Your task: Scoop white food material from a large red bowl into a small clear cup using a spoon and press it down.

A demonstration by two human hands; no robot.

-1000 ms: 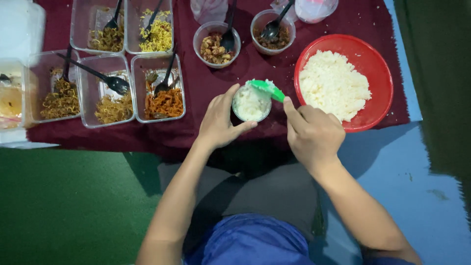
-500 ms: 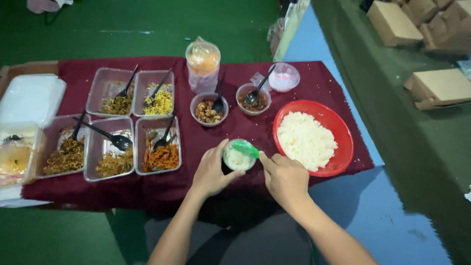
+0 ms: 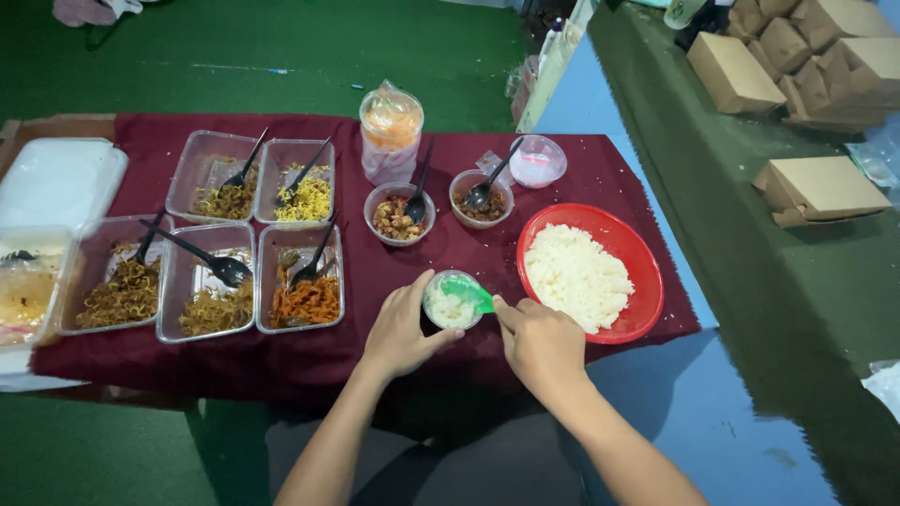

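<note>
My left hand (image 3: 401, 328) wraps around a small clear cup (image 3: 449, 308) filled with white rice, standing on the dark red cloth (image 3: 281, 361). My right hand (image 3: 540, 343) grips a green spoon (image 3: 469, 292) whose bowl rests on the rice in the cup. Just to the right stands a red bowl (image 3: 626, 320) holding a heap of white rice (image 3: 574, 274).
Several clear trays of noodles and shredded food with black spoons (image 3: 214, 262) lie to the left. Two small bowls of toppings (image 3: 397, 214), a bagged drink (image 3: 391, 128) and a pink cup (image 3: 537, 159) stand behind. Cardboard boxes (image 3: 817, 187) sit on the green surface at right.
The camera has tilted up and back, showing more of the table and the boxes. The green spoon has settled lower onto the rice in the cup; both hands stay at the cup.
</note>
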